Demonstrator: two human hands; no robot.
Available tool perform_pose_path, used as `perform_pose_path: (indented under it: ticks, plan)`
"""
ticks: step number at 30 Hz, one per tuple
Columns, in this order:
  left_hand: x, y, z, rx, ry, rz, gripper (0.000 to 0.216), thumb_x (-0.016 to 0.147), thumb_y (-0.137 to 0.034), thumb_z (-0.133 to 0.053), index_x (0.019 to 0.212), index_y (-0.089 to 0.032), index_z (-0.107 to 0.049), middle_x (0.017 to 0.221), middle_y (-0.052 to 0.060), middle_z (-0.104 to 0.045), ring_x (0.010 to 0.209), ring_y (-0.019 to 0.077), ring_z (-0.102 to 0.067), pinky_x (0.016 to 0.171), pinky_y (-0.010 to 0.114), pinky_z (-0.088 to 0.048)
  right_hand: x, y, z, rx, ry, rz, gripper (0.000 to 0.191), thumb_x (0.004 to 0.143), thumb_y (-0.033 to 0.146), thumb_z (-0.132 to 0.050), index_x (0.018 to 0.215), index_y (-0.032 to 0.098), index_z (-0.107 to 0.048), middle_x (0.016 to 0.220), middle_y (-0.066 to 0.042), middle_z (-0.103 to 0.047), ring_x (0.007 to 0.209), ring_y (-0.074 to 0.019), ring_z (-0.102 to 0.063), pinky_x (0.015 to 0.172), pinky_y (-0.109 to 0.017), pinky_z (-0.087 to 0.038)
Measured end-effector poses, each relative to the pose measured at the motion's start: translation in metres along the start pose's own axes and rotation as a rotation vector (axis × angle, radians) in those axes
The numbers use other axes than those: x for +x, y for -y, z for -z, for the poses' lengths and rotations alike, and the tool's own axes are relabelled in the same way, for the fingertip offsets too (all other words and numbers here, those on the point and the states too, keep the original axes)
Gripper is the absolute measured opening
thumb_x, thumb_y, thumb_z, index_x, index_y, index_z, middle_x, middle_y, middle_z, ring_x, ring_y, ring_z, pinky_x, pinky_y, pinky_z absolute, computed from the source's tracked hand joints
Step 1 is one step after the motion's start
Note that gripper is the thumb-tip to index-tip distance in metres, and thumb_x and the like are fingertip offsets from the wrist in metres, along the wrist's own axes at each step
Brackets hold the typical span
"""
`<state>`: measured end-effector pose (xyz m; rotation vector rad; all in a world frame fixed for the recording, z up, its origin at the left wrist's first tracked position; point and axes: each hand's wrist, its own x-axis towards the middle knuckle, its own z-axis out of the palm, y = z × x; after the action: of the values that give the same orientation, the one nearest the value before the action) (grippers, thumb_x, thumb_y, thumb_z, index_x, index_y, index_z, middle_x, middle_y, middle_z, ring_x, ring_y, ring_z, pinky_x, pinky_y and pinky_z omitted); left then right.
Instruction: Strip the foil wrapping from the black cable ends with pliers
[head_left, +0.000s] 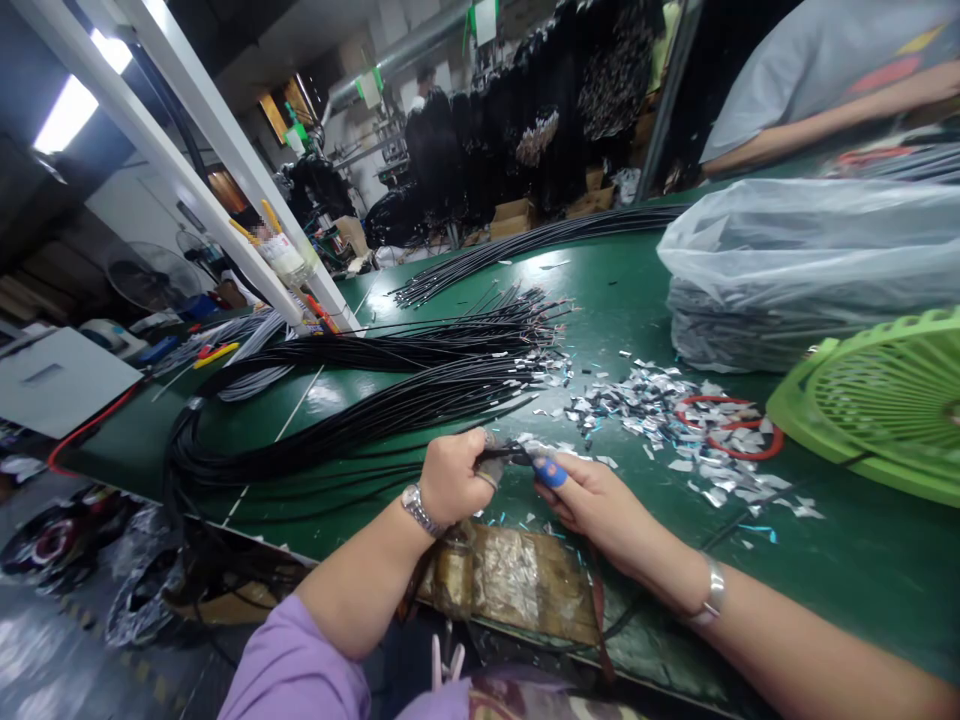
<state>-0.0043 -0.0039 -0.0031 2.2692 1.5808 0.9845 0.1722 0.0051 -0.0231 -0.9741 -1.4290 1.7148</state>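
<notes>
Black, slender cables [360,408] are laid in curved bundles on the green desk [615,305]. By the tightly curled left hand [459,478] a dark cable end [513,454] is gripped; it is pinched by the right hand [589,492], thumb blue-wrapped. Silvery, flaky scraps [649,405] are strewn rightward.

Bright ceiling light [66,115], shiny grey floor [135,690]

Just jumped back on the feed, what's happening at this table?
Over a green table, the left hand is closed around a black cable, and the right hand seems to pinch its end. Bundles of black cables lie beyond and to the left. Silvery scraps are scattered to the right, towards a green fan. Another person's arm shows across the table.
</notes>
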Motion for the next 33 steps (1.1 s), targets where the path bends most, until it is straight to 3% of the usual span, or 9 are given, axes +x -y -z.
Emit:
perform_pose_path:
  ticks: [4,7,11,16,20,24,27,29,33]
  plan:
    - [0.007,-0.005,0.005,-0.351,0.106,0.229,0.025,0.076,-0.039,-0.058,0.068,-0.016,-0.056,0.056,-0.001,-0.054,0.051,0.0091,-0.048,0.051,0.021,-0.039,0.0,-0.002,0.002,-0.135,-0.02,0.102,0.055,0.075,0.073,-0.046,0.053,0.022,-0.042,0.045,0.005,-0.032,0.041,-0.0086,-0.025,0.037,-0.023,-0.018]
    - [0.012,-0.008,0.007,-0.602,0.226,0.443,0.042,0.068,-0.056,-0.063,0.067,-0.016,-0.051,0.047,-0.005,-0.046,0.038,0.005,-0.036,0.04,0.019,-0.029,0.001,0.0,0.004,-0.235,-0.035,0.18,0.052,0.079,0.068,-0.044,0.052,0.023,-0.044,0.044,0.004,-0.036,0.042,-0.0104,-0.03,0.04,-0.025,-0.026]
    - [0.015,-0.008,0.007,-0.692,0.297,0.57,0.05,0.061,-0.063,-0.066,0.066,-0.016,-0.05,0.043,-0.007,-0.043,0.033,0.0031,-0.028,0.035,0.018,-0.02,0.006,0.005,0.012,-0.359,-0.042,0.262,0.039,0.077,0.06,-0.051,0.063,0.023,-0.056,0.058,-0.001,-0.056,0.056,-0.0168,-0.049,0.053,-0.029,-0.041]
    - [0.012,-0.004,0.001,-0.658,0.346,0.459,0.044,0.065,-0.057,-0.066,0.062,-0.014,-0.054,0.045,-0.006,-0.041,0.041,0.0044,-0.033,0.042,0.019,-0.026,0.009,0.007,0.02,-0.414,-0.134,0.262,0.031,0.07,0.052,-0.061,0.079,0.022,-0.063,0.066,-0.001,-0.062,0.06,-0.0177,-0.052,0.058,-0.03,-0.044]
    - [0.009,-0.002,0.002,-0.397,0.371,0.231,0.03,0.074,-0.044,-0.063,0.069,-0.014,-0.064,0.057,-0.002,-0.052,0.056,0.0096,-0.044,0.054,0.021,-0.036,0.009,0.008,0.02,-0.371,-0.093,0.243,0.028,0.071,0.048,-0.06,0.065,0.021,-0.059,0.061,0.001,-0.058,0.06,-0.0153,-0.049,0.057,-0.028,-0.041]
    - [0.009,-0.001,0.007,-0.257,0.45,0.072,0.024,0.077,-0.036,-0.06,0.066,-0.016,-0.064,0.06,0.001,-0.058,0.061,0.0124,-0.051,0.06,0.022,-0.039,0.009,0.006,0.017,-0.13,0.052,-0.086,0.034,0.066,0.05,-0.063,0.06,0.02,-0.049,0.05,0.006,-0.043,0.043,-0.0073,-0.031,0.04,-0.021,-0.025]
    - [0.011,0.001,0.007,-0.41,0.509,0.133,0.026,0.077,-0.039,-0.059,0.066,-0.015,-0.061,0.057,0.001,-0.057,0.053,0.0108,-0.05,0.054,0.022,-0.039,0.009,0.004,0.015,0.053,0.142,-0.238,0.039,0.066,0.055,-0.064,0.065,0.021,-0.045,0.049,0.008,-0.04,0.038,-0.004,-0.02,0.036,-0.019,-0.017]
    - [0.013,0.002,0.006,-0.551,0.512,0.278,0.029,0.075,-0.043,-0.059,0.07,-0.014,-0.059,0.055,0.0,-0.056,0.046,0.0089,-0.047,0.047,0.021,-0.038,0.01,0.003,0.016,0.036,0.081,-0.116,0.039,0.07,0.057,-0.06,0.068,0.021,-0.047,0.052,0.007,-0.042,0.039,-0.0044,-0.022,0.036,-0.02,-0.019]
    - [0.014,0.003,0.004,-0.693,0.496,0.463,0.038,0.069,-0.051,-0.063,0.069,-0.014,-0.053,0.049,-0.003,-0.052,0.037,0.0049,-0.041,0.038,0.017,-0.033,0.007,0.004,0.019,-0.28,-0.135,0.316,0.029,0.072,0.048,-0.064,0.082,0.021,-0.059,0.052,0.006,-0.044,0.044,-0.0094,-0.036,0.042,-0.023,-0.033]
